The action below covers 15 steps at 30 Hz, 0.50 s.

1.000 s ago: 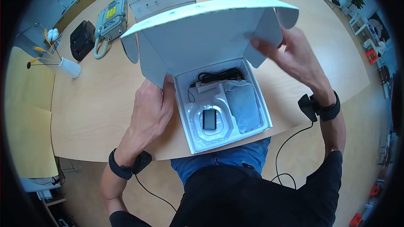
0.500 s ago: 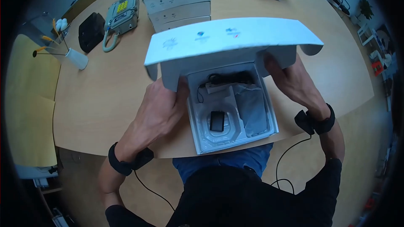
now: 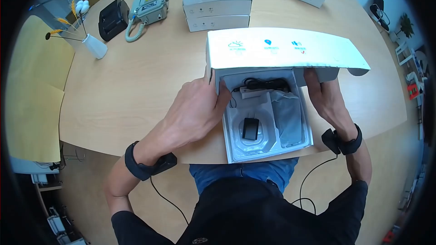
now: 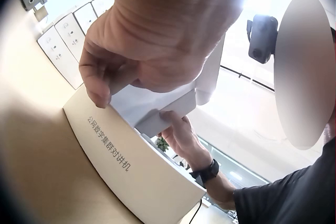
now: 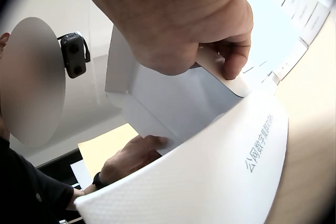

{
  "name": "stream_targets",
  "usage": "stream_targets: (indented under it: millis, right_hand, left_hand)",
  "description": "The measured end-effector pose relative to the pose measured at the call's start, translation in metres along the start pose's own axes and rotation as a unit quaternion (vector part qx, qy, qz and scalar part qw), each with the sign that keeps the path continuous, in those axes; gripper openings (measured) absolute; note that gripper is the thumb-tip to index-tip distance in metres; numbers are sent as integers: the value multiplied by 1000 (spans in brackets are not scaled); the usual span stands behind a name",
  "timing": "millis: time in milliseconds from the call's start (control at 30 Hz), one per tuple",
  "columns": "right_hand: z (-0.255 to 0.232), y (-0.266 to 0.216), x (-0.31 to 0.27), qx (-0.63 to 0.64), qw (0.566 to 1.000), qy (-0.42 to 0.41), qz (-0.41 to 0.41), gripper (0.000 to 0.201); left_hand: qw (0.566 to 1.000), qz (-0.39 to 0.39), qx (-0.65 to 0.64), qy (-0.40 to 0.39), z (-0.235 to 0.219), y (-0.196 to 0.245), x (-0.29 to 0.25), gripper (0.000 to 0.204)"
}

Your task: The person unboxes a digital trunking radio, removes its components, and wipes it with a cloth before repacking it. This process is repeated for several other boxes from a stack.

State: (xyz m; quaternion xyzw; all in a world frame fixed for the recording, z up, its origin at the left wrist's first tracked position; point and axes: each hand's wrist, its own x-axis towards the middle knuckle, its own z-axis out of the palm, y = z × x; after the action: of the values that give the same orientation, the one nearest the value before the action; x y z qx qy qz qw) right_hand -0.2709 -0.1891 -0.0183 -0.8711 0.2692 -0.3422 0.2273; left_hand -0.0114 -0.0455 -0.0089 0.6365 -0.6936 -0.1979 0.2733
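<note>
Head view: here's the white box (image 3: 272, 153) on the desk (image 3: 136, 86), its lid (image 3: 281, 47) up and tilted over the far end. The left hand (image 3: 190, 111) pinches the left flap (image 3: 217, 81), the right hand (image 3: 324, 95) grips the right flap (image 3: 330, 75); one per side, probably to keep both lined up with the walls. A moulded tray seats a small black device (image 3: 250, 129), a wrapped packet (image 3: 288, 118) and, behind, a coiled cable (image 3: 268, 84).

Left wrist: left fingers (image 4: 97, 85) bent narrow at the card's edge; opposite, the right thumb presses its flap.

Right wrist: right fingers (image 5: 236, 61) tight round their flap! The box looks smooth, pale, dark lettering (image 5: 259, 143) outside.
</note>
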Motion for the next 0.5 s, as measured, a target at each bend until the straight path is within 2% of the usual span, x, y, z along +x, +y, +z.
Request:
stream_targets:
  millis: [133,200,233,333,367,500]
  right_hand:
    - [-1,3,1,-12,1000,4,-7,10]
    - [-1,5,-2,-12,1000,-2,-6,9]
    - [0,3,-4,-10,999,25,-44,10]
    - [2,11,-12,-36,998,-1,-43,12]
    - [2,8,-14,-30,999,-12,-8,13]
    - [3,8,-12,-21,1000,-9,15,12]
  left_hand:
    - [1000,7,-21,8,1,1,-1,29]
    - [997,63,2,49,4,-3,-3,33]
    - [998,57,11,38,2,-2,-5,35]
    - [994,98,10,50,3,-4,-6,34]
    - [994,99,9,48,4,-5,-7,34]
    - [995,86,37,29,5,-5,-6,29]
